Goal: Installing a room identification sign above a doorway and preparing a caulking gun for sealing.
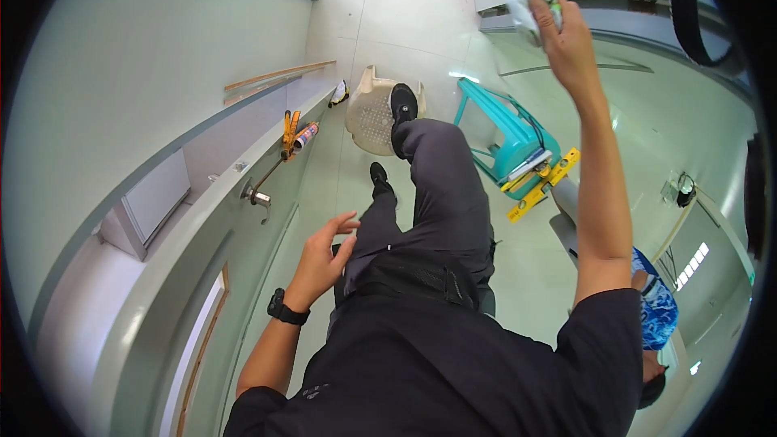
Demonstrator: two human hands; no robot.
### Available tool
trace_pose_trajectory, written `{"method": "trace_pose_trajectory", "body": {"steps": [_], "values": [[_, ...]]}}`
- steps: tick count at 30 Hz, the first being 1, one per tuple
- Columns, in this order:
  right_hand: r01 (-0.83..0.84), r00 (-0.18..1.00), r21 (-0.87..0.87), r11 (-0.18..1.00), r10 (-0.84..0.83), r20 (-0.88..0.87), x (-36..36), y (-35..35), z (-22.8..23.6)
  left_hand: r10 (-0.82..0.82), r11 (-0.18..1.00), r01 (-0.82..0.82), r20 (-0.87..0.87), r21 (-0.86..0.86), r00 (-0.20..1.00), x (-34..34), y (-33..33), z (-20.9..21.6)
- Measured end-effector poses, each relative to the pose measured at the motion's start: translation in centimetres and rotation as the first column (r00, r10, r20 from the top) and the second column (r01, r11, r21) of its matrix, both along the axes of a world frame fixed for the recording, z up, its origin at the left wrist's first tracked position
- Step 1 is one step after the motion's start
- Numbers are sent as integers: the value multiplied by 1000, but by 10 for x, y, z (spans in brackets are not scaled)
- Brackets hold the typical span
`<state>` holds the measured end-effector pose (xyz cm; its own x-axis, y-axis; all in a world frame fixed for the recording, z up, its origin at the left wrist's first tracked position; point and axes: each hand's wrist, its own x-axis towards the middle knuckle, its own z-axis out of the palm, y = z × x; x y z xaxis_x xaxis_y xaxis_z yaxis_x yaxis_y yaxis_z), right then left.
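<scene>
My right hand (571, 40) is stretched far forward to the upper right, its fingers closed around a crumpled white cloth (524, 2) with a small green patch. The cloth is close to the grey edge of a panel (583, 16). At my left side, my left hand (324, 259) hovers with fingers apart and nothing in it, near my thigh. One of my feet rests on a beige plastic stool (372, 125); the other is lower, by the floor.
A teal stool (506, 129) at right carries yellow spirit levels (550, 182). On the left, a grey-green door (194, 251) has a lever handle (259, 198); an orange-handled tool (290, 133) and a tube (306, 136) sit on its top edge. Another person (657, 307) is at lower right.
</scene>
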<state>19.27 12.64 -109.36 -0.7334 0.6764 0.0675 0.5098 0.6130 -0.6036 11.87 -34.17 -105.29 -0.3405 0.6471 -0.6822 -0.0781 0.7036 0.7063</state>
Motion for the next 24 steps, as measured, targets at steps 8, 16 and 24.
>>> {"method": "trace_pose_trajectory", "body": {"steps": [8,16,24], "values": [[11,987,-70,998,-22,-158,106,-172,-69,-6,996,20,-165,86,986,108,-225,-257],[31,994,127,991,-18,-106,279,-409,-33,327,941,-337,151,42,933,230,-382,-342],[-82,974,6,997,79,212,379,-510,-99,666,715,-686,433,-137,608,274,-429,-418]]}}
